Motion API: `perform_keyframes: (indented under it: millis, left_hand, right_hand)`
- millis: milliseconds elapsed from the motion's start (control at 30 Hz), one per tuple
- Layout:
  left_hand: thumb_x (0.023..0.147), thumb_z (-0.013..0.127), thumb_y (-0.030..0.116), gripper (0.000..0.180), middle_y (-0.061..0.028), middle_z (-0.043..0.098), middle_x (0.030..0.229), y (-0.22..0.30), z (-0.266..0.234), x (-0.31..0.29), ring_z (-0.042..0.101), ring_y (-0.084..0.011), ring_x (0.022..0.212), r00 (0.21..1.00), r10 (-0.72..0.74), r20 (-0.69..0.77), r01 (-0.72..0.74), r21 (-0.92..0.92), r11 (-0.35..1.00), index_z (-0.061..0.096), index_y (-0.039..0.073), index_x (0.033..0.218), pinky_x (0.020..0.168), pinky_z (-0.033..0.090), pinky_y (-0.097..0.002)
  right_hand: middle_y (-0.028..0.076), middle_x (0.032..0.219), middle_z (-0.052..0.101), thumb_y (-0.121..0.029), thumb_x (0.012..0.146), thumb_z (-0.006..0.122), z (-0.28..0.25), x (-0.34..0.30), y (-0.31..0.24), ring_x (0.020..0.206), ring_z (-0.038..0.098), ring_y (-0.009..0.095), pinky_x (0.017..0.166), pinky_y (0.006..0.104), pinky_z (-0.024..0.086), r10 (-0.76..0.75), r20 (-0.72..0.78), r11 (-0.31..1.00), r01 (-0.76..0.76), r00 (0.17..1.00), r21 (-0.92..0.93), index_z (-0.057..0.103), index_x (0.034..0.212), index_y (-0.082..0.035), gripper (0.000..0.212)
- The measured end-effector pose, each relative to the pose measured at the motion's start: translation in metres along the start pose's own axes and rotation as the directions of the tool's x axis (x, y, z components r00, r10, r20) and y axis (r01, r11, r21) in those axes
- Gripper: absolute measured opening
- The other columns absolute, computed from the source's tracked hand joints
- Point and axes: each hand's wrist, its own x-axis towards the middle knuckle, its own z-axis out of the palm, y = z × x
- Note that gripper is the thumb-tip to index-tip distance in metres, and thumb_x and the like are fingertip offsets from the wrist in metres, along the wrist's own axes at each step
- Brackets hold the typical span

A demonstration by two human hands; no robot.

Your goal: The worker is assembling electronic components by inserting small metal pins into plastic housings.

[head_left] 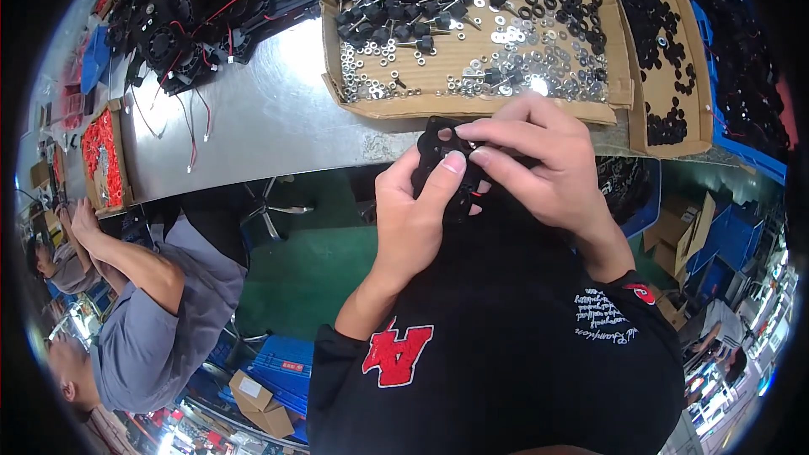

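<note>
My left hand [409,215] grips a black plastic part [431,136] with a round hole near its top, thumb lying across its face. A short bit of red wire shows at its lower side. My right hand [552,164] is bent over the same part, thumb and forefinger nearly together at its right edge. Something small and shiny seems to be between those fingertips, too small to name. Both hands are just in front of the metal bench edge, below a cardboard tray [396,107] holding black knobs with metal studs, black rings, washers and nuts.
A second cardboard tray [679,145] of black rings stands to the right, beside a blue bin [712,0]. Black fan assemblies [181,25] with red wires are piled at the back left. A co-worker [156,312] works at the left by a box of red parts [101,160].
</note>
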Motion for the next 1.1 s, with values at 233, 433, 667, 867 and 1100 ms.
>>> perform_keyframes:
  millis: [233,433,667,867,1100]
  left_hand:
    - [0.095,0.058,0.02,0.033,-0.0092,0.066,0.095,-0.003,0.003,-0.002,0.066,-0.0129,0.077,1.0,0.007,-0.015,-0.007,0.001,1.0,0.056,-0.004,0.117,0.062,0.057,-0.0261]
    - [0.096,0.052,0.02,0.036,-0.0124,0.066,0.1,0.0,0.006,-0.003,0.067,-0.0167,0.08,0.999,-0.004,0.042,0.004,-0.004,1.0,0.052,-0.004,0.123,0.066,0.057,-0.0285]
    - [0.098,0.04,0.025,0.043,-0.0161,0.062,0.111,0.001,0.001,0.003,0.065,-0.0202,0.095,0.988,-0.131,0.084,0.144,-0.16,0.977,0.046,-0.003,0.13,0.074,0.059,-0.0337]
    - [0.097,0.044,0.026,0.044,-0.0148,0.062,0.112,0.004,0.0,0.0,0.065,-0.0182,0.095,0.99,-0.114,0.085,0.118,-0.046,0.992,0.046,-0.003,0.13,0.075,0.058,-0.034]
    - [0.095,0.051,0.022,0.041,-0.0126,0.062,0.11,0.001,0.002,0.0,0.062,-0.0164,0.095,0.998,-0.033,0.049,0.035,-0.043,0.998,0.049,-0.006,0.125,0.083,0.05,-0.0295]
  right_hand:
    - [0.009,0.088,0.062,0.0,0.076,0.071,-0.002,-0.002,-0.009,0.076,0.061,0.016,0.068,0.0264,0.048,0.057,-0.087,0.998,-0.06,0.995,-0.032,0.07,0.107,-0.003,0.031]
    - [0.011,0.104,0.061,-0.002,0.084,0.066,-0.013,-0.01,0.01,0.086,0.061,0.015,0.072,0.0266,0.051,0.119,0.06,0.973,-0.128,0.991,0.191,0.067,0.108,0.003,0.024]
    - [0.01,0.108,0.061,-0.003,0.09,0.061,0.004,-0.016,0.02,0.088,0.06,0.014,0.075,0.0256,0.051,0.346,0.07,0.762,-0.324,0.936,0.561,0.066,0.109,0.003,0.02]
    - [0.012,0.107,0.066,-0.001,0.091,0.059,-0.002,-0.014,0.011,0.093,0.063,0.015,0.078,0.0258,0.052,0.397,0.157,0.627,-0.392,0.904,0.673,0.062,0.115,0.006,0.025]
    - [0.014,0.109,0.066,0.005,0.089,0.058,-0.004,-0.017,0.006,0.098,0.064,0.015,0.088,0.0272,0.051,0.474,0.186,0.557,-0.457,0.861,0.694,0.063,0.111,0.009,0.023]
